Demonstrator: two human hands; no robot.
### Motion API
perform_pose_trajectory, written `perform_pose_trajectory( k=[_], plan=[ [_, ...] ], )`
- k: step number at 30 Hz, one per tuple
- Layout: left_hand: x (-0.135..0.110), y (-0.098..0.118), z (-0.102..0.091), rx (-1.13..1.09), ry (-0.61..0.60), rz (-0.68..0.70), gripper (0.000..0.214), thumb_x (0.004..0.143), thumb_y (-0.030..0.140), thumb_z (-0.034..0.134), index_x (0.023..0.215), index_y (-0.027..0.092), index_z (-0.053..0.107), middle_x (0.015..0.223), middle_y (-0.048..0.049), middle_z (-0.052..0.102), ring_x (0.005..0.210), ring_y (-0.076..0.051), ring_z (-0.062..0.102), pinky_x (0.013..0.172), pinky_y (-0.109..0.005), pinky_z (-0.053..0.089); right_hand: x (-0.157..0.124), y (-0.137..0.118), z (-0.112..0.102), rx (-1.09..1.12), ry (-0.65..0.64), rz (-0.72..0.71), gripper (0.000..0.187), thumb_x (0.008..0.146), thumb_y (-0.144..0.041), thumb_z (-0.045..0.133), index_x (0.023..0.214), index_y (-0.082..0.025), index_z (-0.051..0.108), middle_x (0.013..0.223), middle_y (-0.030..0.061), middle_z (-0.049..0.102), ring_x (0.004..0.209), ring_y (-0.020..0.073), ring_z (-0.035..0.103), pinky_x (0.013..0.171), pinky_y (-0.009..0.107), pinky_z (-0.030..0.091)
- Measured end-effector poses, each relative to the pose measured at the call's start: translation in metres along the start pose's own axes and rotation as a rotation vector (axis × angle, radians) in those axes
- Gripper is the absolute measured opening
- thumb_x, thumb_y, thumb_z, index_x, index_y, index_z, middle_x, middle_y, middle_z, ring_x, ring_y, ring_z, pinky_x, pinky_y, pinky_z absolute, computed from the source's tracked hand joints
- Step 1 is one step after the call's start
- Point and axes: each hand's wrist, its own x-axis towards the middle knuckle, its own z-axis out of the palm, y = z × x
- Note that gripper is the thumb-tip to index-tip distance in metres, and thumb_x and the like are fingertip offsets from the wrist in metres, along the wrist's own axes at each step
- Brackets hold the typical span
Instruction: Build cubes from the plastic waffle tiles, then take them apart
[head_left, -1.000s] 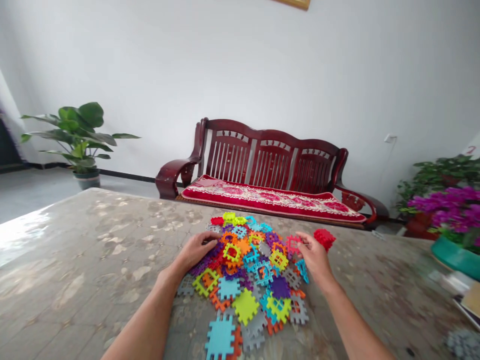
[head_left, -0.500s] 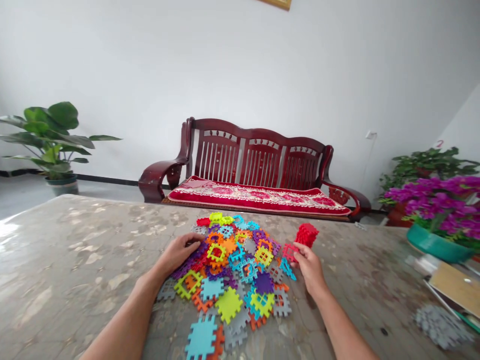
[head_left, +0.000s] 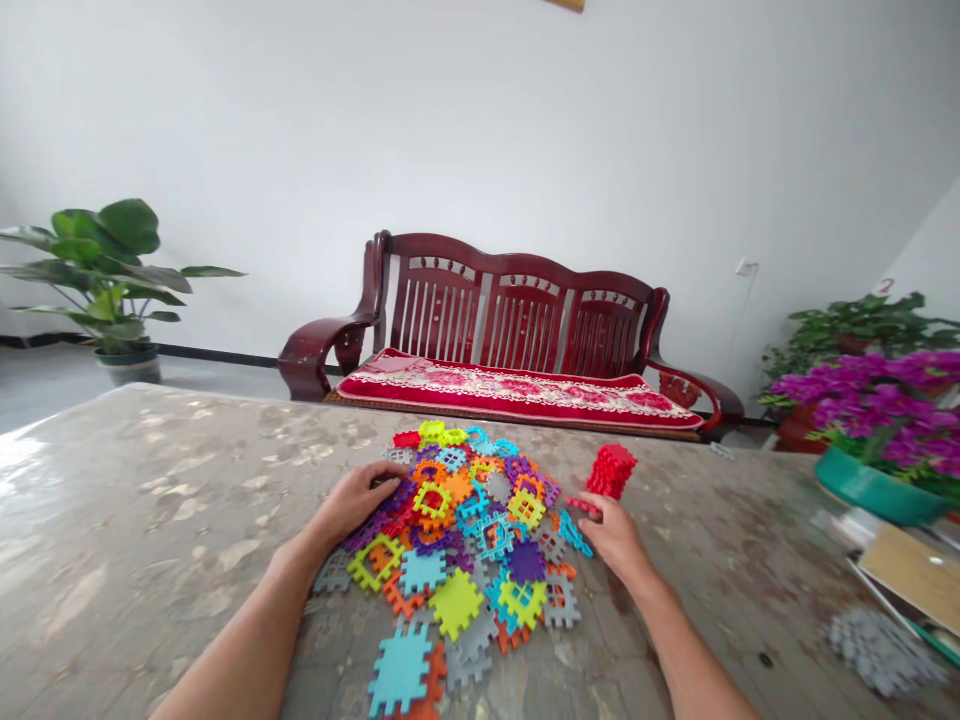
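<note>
A loose heap of toothed plastic building tiles (head_left: 450,570) in several colours lies on the table before me. My left hand (head_left: 367,500) rests at the heap's left side, over purple tiles (head_left: 381,522), thumb and forefinger apart; some fingertips are hidden. Between thumb and fingers, my right hand (head_left: 611,535) pinches a red tile (head_left: 580,504), seen nearly edge-on. Just behind that hand stands a stack of red tiles (head_left: 611,470). A light blue tile (head_left: 574,533) leans at the heap's right edge, close to my right fingers.
Grey tiles (head_left: 885,652) are grouped at the right of the patterned table (head_left: 187,500). A teal pot (head_left: 870,485) of purple flowers and a brown board (head_left: 915,575) stand on that side. Beyond the table is a wooden bench (head_left: 517,310) with a red cover.
The red tile in my right hand has turned from showing its face to nearly edge-on. My right hand has dropped slightly, while my left stays by the heap.
</note>
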Motion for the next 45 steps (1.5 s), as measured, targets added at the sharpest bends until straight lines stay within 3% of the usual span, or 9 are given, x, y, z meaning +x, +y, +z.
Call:
perform_pose_trajectory(
  k=[3,8,14,18,21,26,29,37,45],
  plan=[
    [0.001,0.000,0.000,-0.008,-0.002,-0.005,0.037,0.073,0.042,0.055,0.096,0.019,0.072,0.098,-0.0055,0.077,0.094,-0.026,0.069,0.090,-0.036,0.051,-0.002,-0.005,0.000,0.045,-0.026,0.043,0.048,0.063,-0.022,0.059,0.108,-0.015,0.071,0.111,0.0115,0.071,0.103,0.0254,0.066,0.095,0.038,0.049],
    [-0.001,0.003,0.000,-0.032,0.000,0.000,0.039,0.072,0.045,0.056,0.094,0.018,0.072,0.097,-0.0060,0.077,0.093,-0.026,0.069,0.089,-0.035,0.052,-0.004,-0.011,-0.008,0.176,-0.130,0.093,0.059,0.055,-0.018,0.063,0.113,-0.012,0.069,0.117,0.0137,0.069,0.102,0.0266,0.067,0.090,0.036,0.052],
    [-0.002,0.011,-0.002,-0.046,0.001,-0.010,0.040,0.070,0.050,0.059,0.092,0.020,0.073,0.095,-0.0051,0.077,0.092,-0.026,0.069,0.087,-0.035,0.053,-0.005,-0.011,-0.016,0.217,-0.183,-0.032,0.045,0.059,-0.021,0.061,0.102,-0.017,0.074,0.107,0.0085,0.074,0.100,0.0269,0.067,0.095,0.042,0.049],
    [-0.002,0.013,-0.003,-0.061,0.003,-0.012,0.041,0.068,0.053,0.061,0.090,0.021,0.074,0.094,-0.0044,0.078,0.091,-0.027,0.069,0.088,-0.035,0.053,-0.007,-0.018,-0.016,0.099,-0.115,-0.101,0.038,0.061,-0.023,0.061,0.096,-0.019,0.076,0.100,0.0074,0.075,0.094,0.0263,0.068,0.091,0.041,0.050],
    [-0.002,0.012,-0.002,-0.060,0.004,-0.013,0.041,0.069,0.053,0.061,0.090,0.020,0.074,0.095,-0.0047,0.077,0.093,-0.027,0.069,0.089,-0.035,0.053,-0.007,-0.029,-0.025,0.073,-0.039,-0.093,0.042,0.063,-0.031,0.065,0.103,-0.019,0.074,0.099,0.0079,0.075,0.085,0.0246,0.068,0.083,0.039,0.052],
    [-0.002,0.010,-0.002,-0.053,0.001,-0.017,0.041,0.070,0.052,0.060,0.092,0.020,0.074,0.096,-0.0048,0.077,0.093,-0.027,0.069,0.090,-0.036,0.052,0.015,-0.043,-0.054,0.040,0.354,-0.054,0.056,0.068,-0.044,0.063,0.118,-0.019,0.066,0.113,0.0095,0.070,0.097,0.0248,0.065,0.092,0.039,0.048],
    [-0.002,0.009,-0.002,-0.058,-0.005,-0.016,0.041,0.069,0.051,0.060,0.092,0.019,0.074,0.096,-0.0053,0.077,0.093,-0.027,0.069,0.090,-0.036,0.052,0.033,-0.041,-0.068,-0.048,0.472,-0.035,0.060,0.068,-0.047,0.063,0.120,-0.017,0.064,0.116,0.0119,0.068,0.103,0.0268,0.062,0.096,0.041,0.045],
    [-0.002,0.010,-0.001,-0.088,0.009,-0.014,0.038,0.068,0.049,0.062,0.090,0.020,0.074,0.094,-0.0047,0.078,0.091,-0.027,0.069,0.087,-0.035,0.054,0.059,-0.023,-0.072,-0.207,0.488,0.048,0.061,0.068,-0.049,0.065,0.121,-0.019,0.064,0.113,0.0119,0.069,0.102,0.0295,0.062,0.095,0.042,0.043],
    [-0.002,0.006,0.000,-0.071,0.024,-0.019,0.034,0.070,0.043,0.060,0.091,0.020,0.074,0.095,-0.0042,0.077,0.092,-0.026,0.069,0.091,-0.037,0.052,0.048,-0.029,-0.071,-0.240,0.477,-0.013,0.057,0.072,-0.054,0.061,0.117,-0.018,0.067,0.110,0.0137,0.069,0.102,0.0306,0.060,0.096,0.044,0.041]
  ],
)
